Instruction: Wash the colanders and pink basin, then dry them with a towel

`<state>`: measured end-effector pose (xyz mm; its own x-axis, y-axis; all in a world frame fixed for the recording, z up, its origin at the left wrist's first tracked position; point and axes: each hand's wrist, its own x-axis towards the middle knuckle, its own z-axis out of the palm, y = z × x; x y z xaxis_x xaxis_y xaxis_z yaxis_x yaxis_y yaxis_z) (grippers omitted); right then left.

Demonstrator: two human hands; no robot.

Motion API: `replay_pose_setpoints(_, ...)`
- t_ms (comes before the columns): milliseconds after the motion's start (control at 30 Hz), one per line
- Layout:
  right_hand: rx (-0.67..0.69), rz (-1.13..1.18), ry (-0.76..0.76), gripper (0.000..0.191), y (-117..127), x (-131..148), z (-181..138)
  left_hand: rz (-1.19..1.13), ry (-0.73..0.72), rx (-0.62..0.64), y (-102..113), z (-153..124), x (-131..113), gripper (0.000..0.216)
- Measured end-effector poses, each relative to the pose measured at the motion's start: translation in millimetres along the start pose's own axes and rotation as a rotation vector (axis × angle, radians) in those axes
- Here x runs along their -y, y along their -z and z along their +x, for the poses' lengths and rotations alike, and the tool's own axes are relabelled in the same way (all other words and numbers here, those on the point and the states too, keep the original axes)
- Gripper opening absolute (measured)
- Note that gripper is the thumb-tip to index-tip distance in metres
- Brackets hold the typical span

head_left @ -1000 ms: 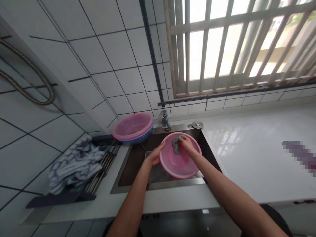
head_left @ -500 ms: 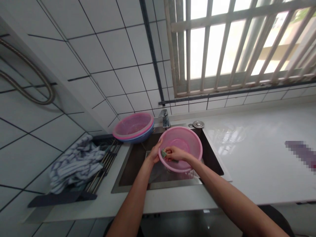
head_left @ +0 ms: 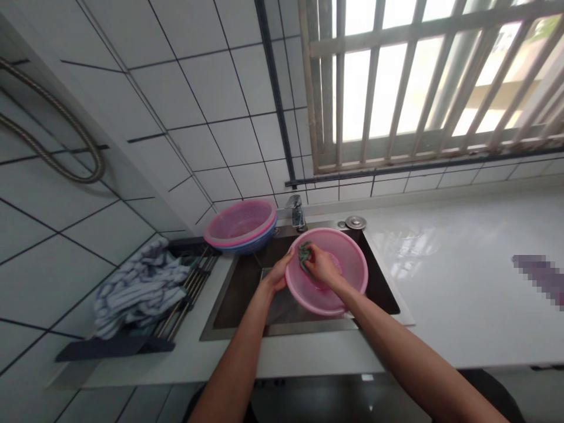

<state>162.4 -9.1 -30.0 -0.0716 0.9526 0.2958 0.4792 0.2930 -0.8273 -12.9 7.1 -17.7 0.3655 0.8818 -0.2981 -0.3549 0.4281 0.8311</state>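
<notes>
A pink plastic basin (head_left: 352, 267) is tilted over the sink (head_left: 238, 299). My left hand (head_left: 279, 274) grips the basin's left rim, thumb on top of the edge. Inside the basin, my right hand (head_left: 321, 264) is closed around a crumpled green cloth (head_left: 304, 254), which presses against the inner wall at the upper left. Part of the cloth and the right fingertips are hidden by the hand.
Another pink basin (head_left: 242, 218), nested in a blue basin (head_left: 255, 244), rests at the sink's back left corner. The faucet (head_left: 296, 211) rises behind, beside a round drain strainer (head_left: 355, 222). A striped towel (head_left: 141, 288) lies on the left rack (head_left: 183, 305).
My right hand has moved the cloth up along the basin's inner left wall, away from me. The basin has shifted slightly right and tilted a little differently, with my left hand still on its rim.
</notes>
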Motion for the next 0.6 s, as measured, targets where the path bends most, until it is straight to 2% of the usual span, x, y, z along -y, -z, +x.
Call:
replay_pose_setpoints(100,0.182,0.123,0.042,0.031,-8,4,-1,0.027,-0.018,-0.018,-3,0,-1,0.036)
replay_pose_setpoints(233,0.568,0.173,0.086,0.021,-5,-2,-4,0.038,-0.103,-0.056,-7,-3,-5,0.042)
replay_pose_setpoints(333,0.685,0.19,0.072,0.015,-4,-6,-6,0.043,-0.147,-0.087,-7,-3,-6,0.043)
replay_pose_setpoints(400,0.631,0.231,0.068,0.013,-6,-5,-6,0.053,-0.139,-0.091,-7,-3,-4,0.042)
replay_pose_setpoints(433,0.547,0.264,0.056,0.013,-7,-4,-4,0.056,-0.124,-0.079,-7,-3,-2,0.042)
replay_pose_setpoints(533,0.169,0.385,-0.067,0.015,-8,-1,5,0.054,-0.054,0.004,-10,-2,4,0.039)
replay_pose_setpoints(600,-0.023,0.464,-0.172,0.018,-8,0,11,0.046,-0.023,0.051,-12,-1,6,0.036)
